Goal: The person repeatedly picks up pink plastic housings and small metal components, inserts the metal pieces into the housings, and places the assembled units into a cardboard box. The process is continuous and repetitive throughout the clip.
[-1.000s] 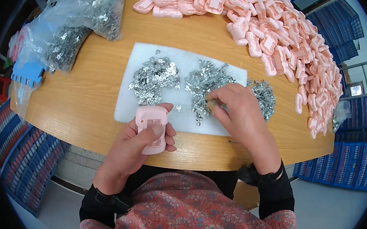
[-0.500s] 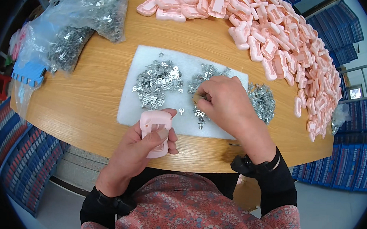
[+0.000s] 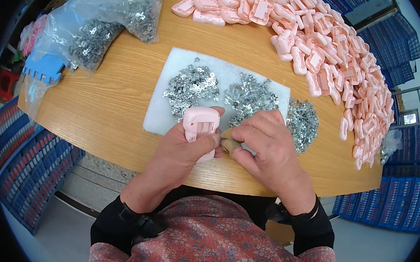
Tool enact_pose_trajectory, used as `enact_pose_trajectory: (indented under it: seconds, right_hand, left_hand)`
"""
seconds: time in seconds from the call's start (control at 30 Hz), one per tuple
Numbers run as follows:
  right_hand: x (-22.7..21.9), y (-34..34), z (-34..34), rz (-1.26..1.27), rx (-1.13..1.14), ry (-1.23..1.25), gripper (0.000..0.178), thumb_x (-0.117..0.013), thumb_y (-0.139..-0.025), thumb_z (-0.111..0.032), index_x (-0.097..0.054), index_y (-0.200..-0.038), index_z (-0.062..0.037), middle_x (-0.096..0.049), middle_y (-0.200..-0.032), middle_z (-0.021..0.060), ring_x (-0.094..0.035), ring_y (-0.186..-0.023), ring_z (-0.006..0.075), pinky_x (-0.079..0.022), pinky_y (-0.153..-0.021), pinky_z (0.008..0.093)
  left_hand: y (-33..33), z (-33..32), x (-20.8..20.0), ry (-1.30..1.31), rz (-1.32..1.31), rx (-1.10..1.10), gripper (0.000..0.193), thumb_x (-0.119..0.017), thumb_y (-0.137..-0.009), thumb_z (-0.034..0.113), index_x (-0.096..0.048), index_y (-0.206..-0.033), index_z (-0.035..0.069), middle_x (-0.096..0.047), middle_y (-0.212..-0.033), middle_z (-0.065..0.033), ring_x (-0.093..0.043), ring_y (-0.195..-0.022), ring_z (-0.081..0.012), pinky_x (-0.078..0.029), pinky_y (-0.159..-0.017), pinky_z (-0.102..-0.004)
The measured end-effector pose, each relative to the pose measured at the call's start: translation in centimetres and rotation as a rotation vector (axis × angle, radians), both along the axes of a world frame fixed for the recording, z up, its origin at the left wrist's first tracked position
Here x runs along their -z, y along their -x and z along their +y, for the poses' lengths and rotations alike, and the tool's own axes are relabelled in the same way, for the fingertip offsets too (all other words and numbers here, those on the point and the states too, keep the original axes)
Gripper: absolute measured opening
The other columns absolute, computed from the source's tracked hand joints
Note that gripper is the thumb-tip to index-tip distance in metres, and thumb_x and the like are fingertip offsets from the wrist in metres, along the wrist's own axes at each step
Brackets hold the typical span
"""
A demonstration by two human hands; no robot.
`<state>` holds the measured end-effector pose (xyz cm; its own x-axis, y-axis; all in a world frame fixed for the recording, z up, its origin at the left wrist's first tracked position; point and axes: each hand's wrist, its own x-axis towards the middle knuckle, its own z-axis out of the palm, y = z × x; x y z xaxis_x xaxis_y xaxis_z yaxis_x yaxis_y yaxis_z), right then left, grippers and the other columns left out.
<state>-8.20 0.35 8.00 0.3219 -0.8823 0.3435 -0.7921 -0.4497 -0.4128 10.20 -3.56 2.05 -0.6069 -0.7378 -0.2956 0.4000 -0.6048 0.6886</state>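
The left hand (image 3: 177,151) holds a pink casing (image 3: 201,124) between thumb (image 3: 202,146) and fingers (image 3: 218,152).

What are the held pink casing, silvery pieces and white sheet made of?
The pink casing looks like matte moulded plastic: smooth, rounded edges. The silvery pieces seem shiny metal, judging by bright glints. The white sheet may be matte foam: dull surface.

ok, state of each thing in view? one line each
Left hand: closed around a pink case
Pink case: held up, open recess showing, partly under the thumb
Right hand: fingers brought close together beside the case; can't tell if they hold a clip
Foam mat: flat on the table
Metal clips: loose, in piles on and beside the mat
See-through bags: bulging with clips
Other pink cases: heaped loosely
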Motion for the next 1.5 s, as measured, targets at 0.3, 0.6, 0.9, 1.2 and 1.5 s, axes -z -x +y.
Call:
enact_pose_trajectory:
  seconds: [0.3, 0.6, 0.9, 1.2, 1.5]
  right_hand:
    - [1.0, 0.7, 1.6, -0.503, 0.249, -0.557, 0.011, -0.067, -0.081, -0.004, -0.065, -0.092, -0.0024, -0.055, -0.069, 0.0019, -0.049, -0.061, 0.0087, -0.039, -0.056, 0.0240]
    - [2.1, 0.6, 1.6, -0.715, 0.290, -0.511, 0.014, -0.070, -0.078, -0.005, -0.066, -0.091, -0.0030, -0.051, -0.068, -0.0041, -0.045, -0.063, 0.0067, -0.040, -0.060, 0.0244]
    - [2.5, -0.1, 0.2, -0.218, 0.102, -0.032, 0.024, -0.072, -0.064, -0.006, -0.060, -0.085, -0.0085, -0.054, -0.069, 0.0039, -0.056, -0.066, 0.0242, -0.040, -0.073, 0.0366]
    - [2.7, -0.3, 0.3, -0.010, 0.040, 0.103, 0.025, -0.073, -0.065, -0.007, -0.060, -0.086, -0.0083, -0.055, -0.076, 0.0057, -0.057, -0.076, 0.0271, -0.041, -0.076, 0.0386]
    - [1.6, -0.1, 1.7, -0.366, 0.369, -0.247, 0.027, -0.070, -0.082, -0.007, -0.064, -0.107, -0.0054, -0.064, -0.087, 0.0037, -0.060, -0.072, 0.0170, -0.047, -0.071, 0.0287]
  left_hand:
    - [0.1, 0.3, -0.1, 0.189, -0.181, 0.075, 0.048, -0.065, -0.092, 0.005, -0.051, -0.137, 0.000, -0.064, -0.099, -0.0035, -0.063, -0.084, -0.0133, -0.052, -0.077, -0.0297]
    - [0.1, 0.1, 0.4, -0.158, 0.128, 0.152, 0.045, -0.044, -0.105, 0.034, -0.050, -0.137, 0.004, -0.065, -0.096, -0.0082, -0.066, -0.082, -0.0180, -0.059, -0.075, -0.0389]
    - [0.2, 0.5, -0.2, -0.299, 0.118, 0.235, 0.052, -0.023, -0.108, 0.047, -0.052, -0.119, 0.005, -0.062, -0.091, -0.0099, -0.067, -0.080, -0.0242, -0.060, -0.075, -0.0511]
    - [0.5, 0.8, 0.2, -0.315, 0.089, 0.223, 0.049, -0.028, -0.107, 0.048, -0.052, -0.116, 0.006, -0.059, -0.088, -0.0065, -0.066, -0.079, -0.0208, -0.061, -0.073, -0.0500]
    - [0.4, 0.6, 0.6, -0.215, 0.148, 0.284, 0.058, -0.023, -0.107, 0.048, -0.039, -0.142, 0.004, -0.066, -0.092, -0.0121, -0.069, -0.079, -0.0238, -0.060, -0.073, -0.0409]
